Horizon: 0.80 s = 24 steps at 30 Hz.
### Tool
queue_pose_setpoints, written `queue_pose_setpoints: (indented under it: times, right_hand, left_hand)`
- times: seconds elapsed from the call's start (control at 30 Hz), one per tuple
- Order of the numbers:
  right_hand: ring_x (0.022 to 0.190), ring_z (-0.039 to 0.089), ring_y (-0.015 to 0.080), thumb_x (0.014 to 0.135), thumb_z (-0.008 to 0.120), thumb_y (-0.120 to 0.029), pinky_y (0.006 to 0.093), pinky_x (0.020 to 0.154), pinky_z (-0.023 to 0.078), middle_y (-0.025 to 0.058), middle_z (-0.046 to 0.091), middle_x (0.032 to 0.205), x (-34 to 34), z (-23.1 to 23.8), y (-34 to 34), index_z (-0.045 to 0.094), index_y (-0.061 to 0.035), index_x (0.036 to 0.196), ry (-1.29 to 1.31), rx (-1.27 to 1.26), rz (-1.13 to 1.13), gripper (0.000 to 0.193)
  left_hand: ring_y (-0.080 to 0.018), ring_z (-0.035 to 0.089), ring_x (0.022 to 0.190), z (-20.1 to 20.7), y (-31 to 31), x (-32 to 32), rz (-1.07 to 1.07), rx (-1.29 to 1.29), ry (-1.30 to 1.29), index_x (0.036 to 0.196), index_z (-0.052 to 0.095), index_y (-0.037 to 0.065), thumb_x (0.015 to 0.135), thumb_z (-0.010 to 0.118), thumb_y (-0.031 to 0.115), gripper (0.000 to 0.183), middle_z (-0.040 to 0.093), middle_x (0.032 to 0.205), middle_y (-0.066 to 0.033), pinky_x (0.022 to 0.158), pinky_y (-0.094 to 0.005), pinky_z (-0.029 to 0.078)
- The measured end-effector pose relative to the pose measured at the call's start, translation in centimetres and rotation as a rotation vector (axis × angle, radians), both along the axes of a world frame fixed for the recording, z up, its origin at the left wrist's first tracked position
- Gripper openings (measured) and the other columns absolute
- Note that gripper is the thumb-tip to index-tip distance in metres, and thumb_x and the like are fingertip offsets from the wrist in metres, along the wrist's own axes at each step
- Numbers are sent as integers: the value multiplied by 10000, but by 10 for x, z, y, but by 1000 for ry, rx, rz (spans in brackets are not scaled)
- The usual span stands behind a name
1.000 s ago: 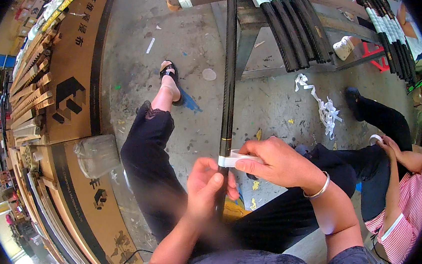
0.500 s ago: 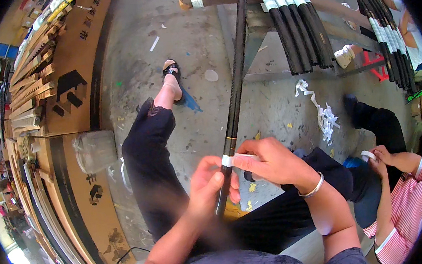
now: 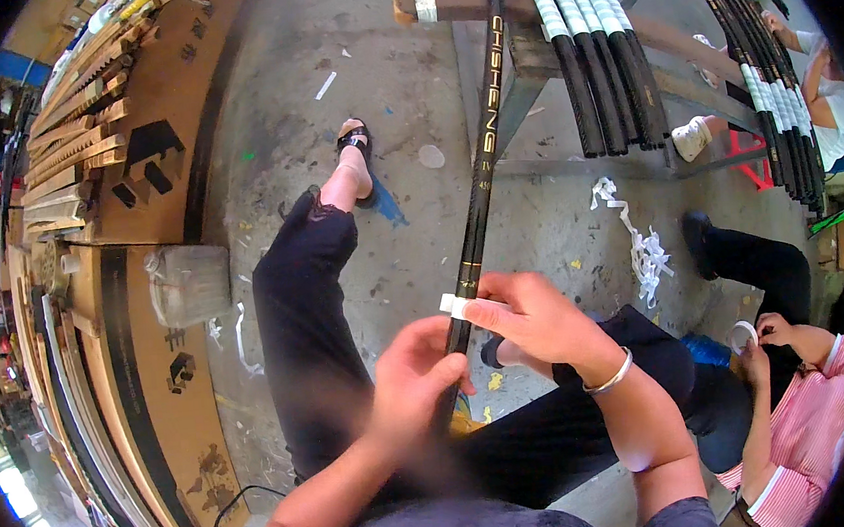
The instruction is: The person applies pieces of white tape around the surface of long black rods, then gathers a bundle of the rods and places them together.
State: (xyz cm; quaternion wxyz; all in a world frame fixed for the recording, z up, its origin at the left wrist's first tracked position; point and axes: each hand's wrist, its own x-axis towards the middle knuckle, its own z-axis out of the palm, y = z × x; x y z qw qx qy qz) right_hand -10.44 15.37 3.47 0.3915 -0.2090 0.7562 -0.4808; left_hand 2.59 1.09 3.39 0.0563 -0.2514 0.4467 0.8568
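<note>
A long black rod (image 3: 476,214) with gold bands and lettering slants up from my lap to a wooden rest. My left hand (image 3: 414,375) is closed around its lower part, fingers curled behind it and thumb along the front. Just above, my right hand (image 3: 553,322) pinches a strip of white tape (image 3: 455,307) against the rod, thumb in front; some fingers are hidden behind. The tape crosses the front of the rod, and a short end stands out on its left side.
Several black rods (image 3: 594,68) with white bands lie across a padded beam (image 3: 460,3) on a metal stand. Tape scraps (image 3: 651,262) litter the floor. At right, a co-worker in a striped shirt (image 3: 817,420) holds a white tape roll (image 3: 743,337). Cardboard boxes (image 3: 177,385) and wooden strips (image 3: 81,153) line the left.
The rod has turned about its length, so gold lettering now faces up. A short tape end now sticks out at its left. My left thumb has shifted down slightly.
</note>
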Motion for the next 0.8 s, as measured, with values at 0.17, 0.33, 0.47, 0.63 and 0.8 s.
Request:
queue_pose_setpoints:
  times: [0.17,0.33,0.47,0.63,0.8]
  right_hand:
    - [743,631,284,906,579,-412,374,709,478,198,650,807,3,2,-4,650,1,966,-75,-88,-29,423]
    - [737,611,250,922,565,-385,363,718,473,184,644,789,0,2,-5,634,8,960,-51,-75,-4,402]
    - [733,575,197,933,562,-359,348,717,469,159,631,785,1,-2,-3,617,13,971,-104,-163,14,377]
    - [727,556,179,939,560,-338,355,701,461,147,614,774,-2,3,-8,598,28,969,-87,-102,64,369]
    - [699,534,194,945,551,-338,363,680,451,153,587,741,0,-10,-5,586,30,937,-125,-197,39,370]
  left_hand:
    - [-159,623,750,-1,7,6,-16,92,-5,1172,535,12,820,745,151,433,631,916,-56,682,-299,531]
    - [-137,608,747,1,8,8,-32,-33,-127,1094,580,3,816,754,186,376,646,897,-56,715,-278,508]
    - [-133,597,717,6,9,8,60,79,-118,1094,588,-5,816,741,135,346,644,885,-54,690,-270,495]
    - [-139,606,734,3,8,12,12,-21,-168,1073,600,-1,823,740,155,326,650,882,-61,705,-282,499]
    - [-141,607,748,-3,9,10,26,75,-89,1071,601,0,815,755,190,355,642,865,-53,684,-287,501]
